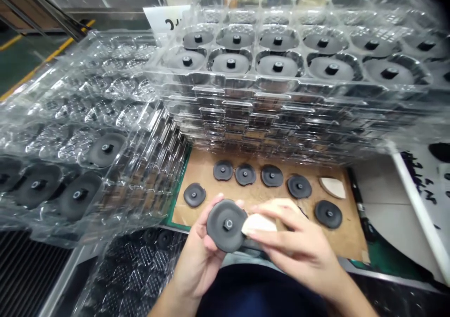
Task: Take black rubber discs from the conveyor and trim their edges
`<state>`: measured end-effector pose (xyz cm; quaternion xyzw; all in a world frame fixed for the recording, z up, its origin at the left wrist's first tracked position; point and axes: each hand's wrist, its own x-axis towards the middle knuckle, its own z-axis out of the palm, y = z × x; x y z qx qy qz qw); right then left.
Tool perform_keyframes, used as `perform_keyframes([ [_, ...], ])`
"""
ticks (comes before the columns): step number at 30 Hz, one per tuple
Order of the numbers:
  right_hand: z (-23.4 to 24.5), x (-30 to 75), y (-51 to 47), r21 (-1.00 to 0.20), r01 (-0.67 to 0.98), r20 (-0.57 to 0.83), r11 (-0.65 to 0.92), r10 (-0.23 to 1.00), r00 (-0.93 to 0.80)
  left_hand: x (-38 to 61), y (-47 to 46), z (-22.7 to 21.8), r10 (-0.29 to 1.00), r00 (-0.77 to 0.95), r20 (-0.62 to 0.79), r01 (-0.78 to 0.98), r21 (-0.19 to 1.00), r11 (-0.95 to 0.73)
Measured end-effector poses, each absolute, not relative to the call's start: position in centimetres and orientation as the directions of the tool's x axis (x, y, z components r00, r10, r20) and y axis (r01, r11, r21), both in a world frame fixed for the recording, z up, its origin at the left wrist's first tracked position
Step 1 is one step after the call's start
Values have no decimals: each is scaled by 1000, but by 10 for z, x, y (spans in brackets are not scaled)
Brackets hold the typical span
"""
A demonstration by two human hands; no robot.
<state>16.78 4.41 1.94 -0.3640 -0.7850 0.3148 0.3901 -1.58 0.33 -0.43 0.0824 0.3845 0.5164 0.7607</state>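
In my left hand (197, 258) is a dark grey round disc (220, 230) with a short raised post at its centre. My fingers grip it by the rim, post side up. My right hand (305, 244) pinches a cream wedge-shaped pad (262, 222), whose tip meets the disc's right rim. Below my hands lies a brown cardboard sheet (197, 167) on a green surface. Several similar discs, such as one disc (272, 175), are spread over it in an arc. A second cream wedge pad (332, 187) rests at its right side.
A tall stack of clear plastic trays (253, 96) stands behind the cardboard, discs filling its top pockets. To the left, another tray stack (137, 185) holds a few discs. A further dark-looking tray (140, 270) sits low at front left. A white-edged panel (418, 204) borders the right.
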Motion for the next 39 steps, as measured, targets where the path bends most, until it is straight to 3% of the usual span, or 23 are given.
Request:
perform_keyframes([
  [5,28,165,31,-711,428,450,558,829,-333,-9,-1,-2,861,184,-475,-677,573,461],
  [15,33,156,-6,-681,544,482,491,859,-172,2,-2,18,945,54,-323,-717,646,262],
  [19,32,156,-10,-690,459,497,559,828,-261,5,-4,20,947,83,-310,-729,629,269],
  [24,35,159,2,-735,530,441,422,892,-98,6,-7,21,956,45,-288,-723,652,230],
  [29,41,144,5,-684,448,491,576,818,-301,5,-10,19,932,22,-361,-717,644,266],
  [33,36,140,6,-673,462,495,578,816,-299,5,-10,15,906,23,-422,-738,604,300],
  [37,26,154,-7,-766,392,418,510,858,-298,4,-6,15,903,42,-427,-743,591,314],
  [39,14,165,-18,-888,349,259,300,952,-162,1,-3,15,900,42,-433,-752,579,314],
])
